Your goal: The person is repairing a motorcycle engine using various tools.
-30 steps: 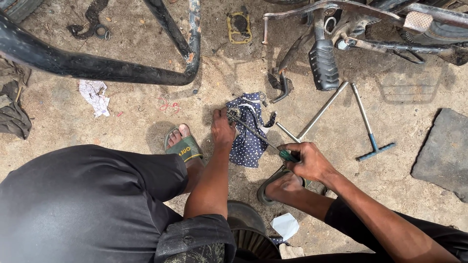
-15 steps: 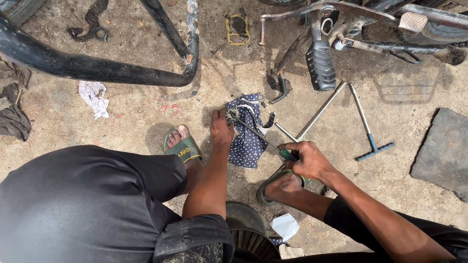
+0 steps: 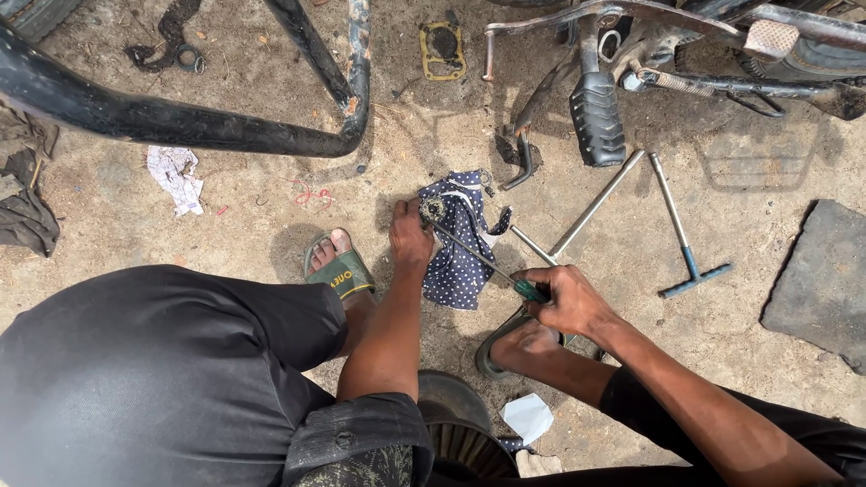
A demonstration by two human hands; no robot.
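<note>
Small round metal part (image 3: 434,209) sits on the dark blue white-dotted cloth (image 3: 460,248) spread on the dirt ground (image 3: 271,225). My left hand (image 3: 410,233) pins part and cloth at the cloth's upper left edge; grip clenched on them. My right hand (image 3: 568,302) grasps the green-handled screwdriver (image 3: 483,261), shaft running up-left, tip at the part. Versus a second ago: hands, tool and cloth sit in nearly the same places, so I judge the work on the part is ongoing. Just beside: long steel rod (image 3: 595,203), blue-handled T-wrench (image 3: 681,239). Farther out: black footpeg (image 3: 595,113), black curved tube frame (image 3: 180,122), green sandal (image 3: 336,275).
</note>
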